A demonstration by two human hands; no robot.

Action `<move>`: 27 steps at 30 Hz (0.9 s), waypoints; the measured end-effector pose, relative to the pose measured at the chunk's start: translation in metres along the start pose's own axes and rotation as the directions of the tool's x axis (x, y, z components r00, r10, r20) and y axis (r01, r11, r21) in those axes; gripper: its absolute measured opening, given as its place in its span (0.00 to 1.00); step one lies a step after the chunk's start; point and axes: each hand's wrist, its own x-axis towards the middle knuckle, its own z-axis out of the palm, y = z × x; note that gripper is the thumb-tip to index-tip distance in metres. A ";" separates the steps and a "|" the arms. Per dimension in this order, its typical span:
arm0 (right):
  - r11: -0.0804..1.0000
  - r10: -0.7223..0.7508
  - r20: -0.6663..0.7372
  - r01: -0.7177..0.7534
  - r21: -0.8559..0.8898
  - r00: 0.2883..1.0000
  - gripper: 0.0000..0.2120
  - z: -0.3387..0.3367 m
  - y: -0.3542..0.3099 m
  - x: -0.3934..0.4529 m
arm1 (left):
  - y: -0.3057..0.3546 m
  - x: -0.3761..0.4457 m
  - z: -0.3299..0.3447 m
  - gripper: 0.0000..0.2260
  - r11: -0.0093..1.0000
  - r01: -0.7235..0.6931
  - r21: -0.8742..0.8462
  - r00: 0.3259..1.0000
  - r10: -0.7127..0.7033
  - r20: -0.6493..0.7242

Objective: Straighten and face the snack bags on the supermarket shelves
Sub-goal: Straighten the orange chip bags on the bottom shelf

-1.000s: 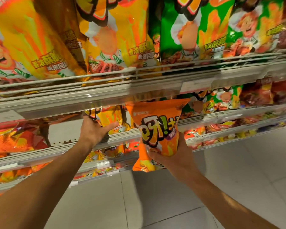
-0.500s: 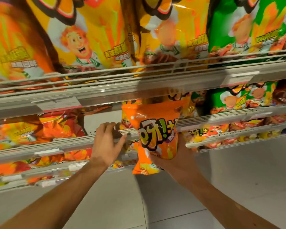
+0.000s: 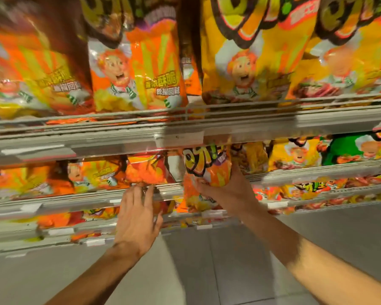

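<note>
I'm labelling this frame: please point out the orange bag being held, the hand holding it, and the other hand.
orange bag (image 3: 209,166): head view, on its printed front.
right hand (image 3: 231,192): head view, middle of the hand.
left hand (image 3: 136,213): head view, back of the hand.

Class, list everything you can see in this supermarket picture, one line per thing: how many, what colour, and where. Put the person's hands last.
Big snack bags: five at least partly showing, orange and yellow, top shelf.
Held snack bag: one, orange, at the second shelf front, centre.
Smaller snack bags: many, orange, yellow, red, lower shelves.
Green bag: one, second shelf, far right.
Shelves: at least four, grey, with white price labels.
Floor: grey tiles, bottom.
Left hand: fingers straight, at second shelf edge.
Right hand: grips the held snack bag.
</note>
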 end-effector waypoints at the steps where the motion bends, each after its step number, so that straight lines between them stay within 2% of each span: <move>1: 1.000 0.001 0.003 -0.001 -0.015 1.000 0.42 0.001 -0.005 0.009 | -0.001 0.001 0.001 0.33 1.000 -0.009 -0.001 1.000 0.009 0.003; 6: 0.998 0.000 -0.033 -0.002 -0.068 0.999 0.36 0.009 -0.027 0.052 | 0.003 0.004 0.003 0.35 1.000 0.014 0.024 0.999 -0.015 0.029; 9: 0.997 -0.020 -0.045 0.017 -0.071 0.999 0.18 0.017 -0.030 0.069 | 0.005 0.006 0.003 0.35 0.998 0.010 0.068 0.999 -0.013 0.040; 10: 0.998 -0.019 -0.043 0.016 -0.066 0.999 0.17 0.020 -0.028 0.073 | 0.006 0.006 0.002 0.35 0.997 0.015 0.070 0.999 -0.017 0.042; 16: 0.996 -0.005 0.009 0.006 -0.090 1.000 0.37 0.037 -0.009 0.086 | 0.007 0.006 0.001 0.36 0.997 0.016 0.075 0.999 -0.020 0.051; 27: 0.993 -0.001 0.124 0.016 -0.120 0.992 0.48 0.037 0.002 0.076 | 0.010 0.008 0.006 0.37 0.995 0.038 0.094 0.998 -0.043 0.053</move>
